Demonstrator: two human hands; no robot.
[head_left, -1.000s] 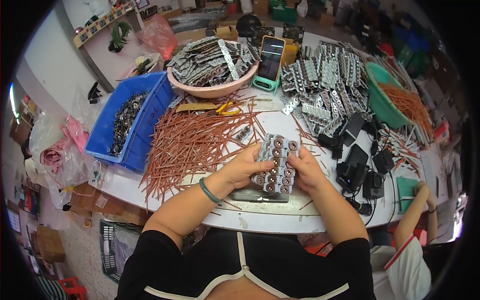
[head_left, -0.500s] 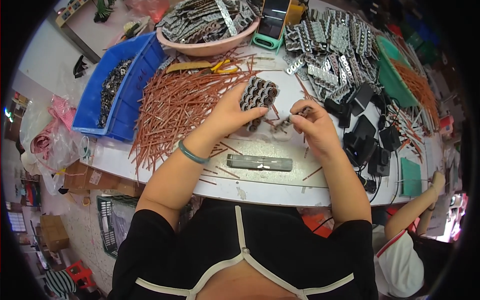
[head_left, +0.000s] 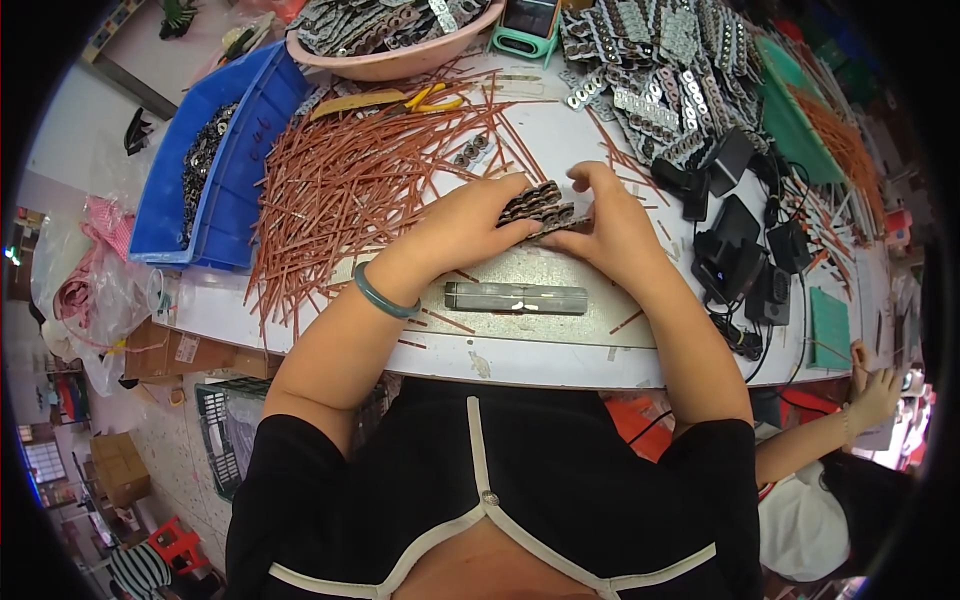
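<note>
Black short-sleeve top (head_left: 480, 500) w/ white trim; green bangle (head_left: 383, 296), left wrist.

the dark holder block (head_left: 532, 205) has tipped from flat to edge-on, and both hands (head_left: 480, 225) (head_left: 612, 225) have closed around it

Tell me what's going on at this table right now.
A person seated at a white worktable holds a small dark perforated metal block between the left hand and right hand. A grey metal bar lies just below the hands. A heap of thin reddish-brown rods spreads left of them, beside a blue plastic bin.
</note>
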